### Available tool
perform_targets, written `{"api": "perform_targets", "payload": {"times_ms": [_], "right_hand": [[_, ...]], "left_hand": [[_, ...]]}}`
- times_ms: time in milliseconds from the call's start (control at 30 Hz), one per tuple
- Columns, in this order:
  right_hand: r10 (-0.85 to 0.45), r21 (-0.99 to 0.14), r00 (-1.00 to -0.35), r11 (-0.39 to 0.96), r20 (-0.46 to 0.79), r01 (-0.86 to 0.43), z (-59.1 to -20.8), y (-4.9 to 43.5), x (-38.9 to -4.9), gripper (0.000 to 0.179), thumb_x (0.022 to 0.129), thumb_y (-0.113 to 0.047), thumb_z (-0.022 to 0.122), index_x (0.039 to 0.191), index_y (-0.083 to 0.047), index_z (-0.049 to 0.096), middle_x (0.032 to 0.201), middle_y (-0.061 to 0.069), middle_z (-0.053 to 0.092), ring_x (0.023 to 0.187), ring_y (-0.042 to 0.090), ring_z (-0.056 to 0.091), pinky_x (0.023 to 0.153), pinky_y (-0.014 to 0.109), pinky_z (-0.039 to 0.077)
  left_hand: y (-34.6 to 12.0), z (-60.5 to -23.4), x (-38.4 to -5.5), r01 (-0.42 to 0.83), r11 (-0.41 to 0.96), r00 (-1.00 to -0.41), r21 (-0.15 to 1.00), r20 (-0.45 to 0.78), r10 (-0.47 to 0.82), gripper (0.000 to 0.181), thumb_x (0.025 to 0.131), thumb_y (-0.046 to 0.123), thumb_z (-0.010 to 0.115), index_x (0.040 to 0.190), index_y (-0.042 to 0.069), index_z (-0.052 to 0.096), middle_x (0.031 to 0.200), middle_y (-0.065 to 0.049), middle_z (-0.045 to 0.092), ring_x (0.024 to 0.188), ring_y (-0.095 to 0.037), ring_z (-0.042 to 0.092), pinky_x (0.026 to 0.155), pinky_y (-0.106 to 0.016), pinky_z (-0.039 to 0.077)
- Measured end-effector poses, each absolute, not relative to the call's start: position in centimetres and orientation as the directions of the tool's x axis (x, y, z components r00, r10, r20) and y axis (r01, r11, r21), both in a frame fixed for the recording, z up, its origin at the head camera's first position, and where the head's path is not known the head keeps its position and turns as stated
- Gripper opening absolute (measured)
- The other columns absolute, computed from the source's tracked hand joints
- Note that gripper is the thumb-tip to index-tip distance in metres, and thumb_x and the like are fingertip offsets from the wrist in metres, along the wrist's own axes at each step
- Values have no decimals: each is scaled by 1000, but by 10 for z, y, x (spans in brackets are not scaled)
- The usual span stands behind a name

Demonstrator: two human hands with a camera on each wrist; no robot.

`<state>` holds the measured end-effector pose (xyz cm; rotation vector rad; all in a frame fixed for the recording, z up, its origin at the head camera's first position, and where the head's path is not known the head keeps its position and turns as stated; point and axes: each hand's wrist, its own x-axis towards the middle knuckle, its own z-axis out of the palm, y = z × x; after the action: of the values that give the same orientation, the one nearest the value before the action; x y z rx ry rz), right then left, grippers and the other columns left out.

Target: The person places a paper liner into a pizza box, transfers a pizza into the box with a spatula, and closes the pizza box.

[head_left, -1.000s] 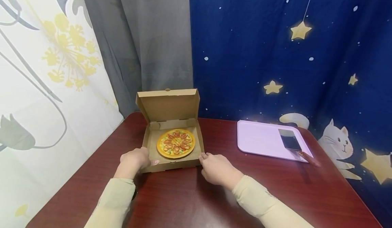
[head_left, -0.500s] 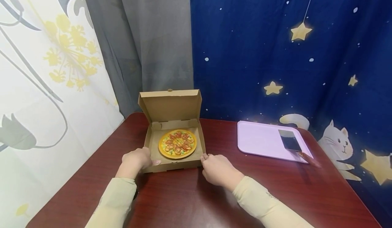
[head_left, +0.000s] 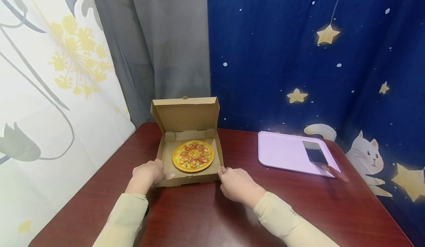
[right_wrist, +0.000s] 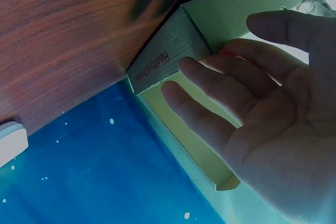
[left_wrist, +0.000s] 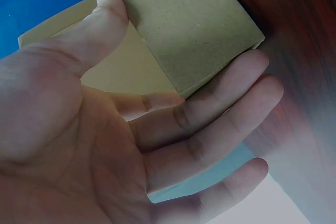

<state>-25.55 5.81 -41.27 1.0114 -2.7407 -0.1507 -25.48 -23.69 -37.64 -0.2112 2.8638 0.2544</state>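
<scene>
A brown cardboard pizza box point(head_left: 186, 117) stands on the table with its lid raised, and a toy-looking pizza point(head_left: 193, 156) lies inside on a yellow round base. My left hand point(head_left: 148, 174) holds the box's front left corner. In the left wrist view its thumb is at the rim of a cardboard wall point(left_wrist: 189, 22) and its fingers stretch along the edge. At the front right corner, my right hand point(head_left: 236, 183) has its fingertips against the box. The right wrist view shows its thumb and fingers either side of that corner, by a wall with red print point(right_wrist: 170, 51).
A pale pink tray point(head_left: 278, 148) lies at the right rear of the dark red table point(head_left: 186, 217). On it rests a spatula point(head_left: 314, 152), its brown handle reaching past the tray's edge. Grey and starry blue curtains point(head_left: 252, 55) hang right behind the table.
The pizza box and both hands have shifted slightly to the right, mostly in the first half second. The lid stays raised, and the tray and spatula look unmoved.
</scene>
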Motion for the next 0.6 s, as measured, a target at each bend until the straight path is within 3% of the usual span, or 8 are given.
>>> {"api": "perform_targets", "payload": {"times_ms": [133, 367, 600], "right_hand": [[-650, 161, -742, 760, 162, -630, -411, 58, -254, 44, 94, -23, 73, 133, -3, 73, 133, 11, 76, 117, 24, 76, 87, 39, 64], [-649, 159, -741, 761, 173, -629, -411, 60, -251, 44, 93, -21, 72, 133, -4, 74, 132, 9, 77, 111, 23, 78, 80, 39, 64], [-648, 155, -742, 762, 171, -629, -410, 59, -251, 45, 93, -21, 73, 134, -3, 73, 135, 11, 75, 110, 24, 78, 79, 39, 64]], "left_hand": [[-237, -376, -253, -169, 973, -957, 159, -261, -124, 76, 96, 52, 75, 138, -9, 56, 120, -28, 70, 103, -38, 70, 91, -65, 53], [-236, -377, -252, -193, 964, -951, 184, -278, -137, 69, 97, 50, 75, 131, -7, 57, 81, -12, 67, 73, -25, 68, 86, -56, 53], [-238, -376, -252, -187, 965, -955, 186, -266, -133, 68, 96, 51, 75, 129, -6, 59, 80, -11, 67, 66, -23, 68, 84, -56, 54]]}}
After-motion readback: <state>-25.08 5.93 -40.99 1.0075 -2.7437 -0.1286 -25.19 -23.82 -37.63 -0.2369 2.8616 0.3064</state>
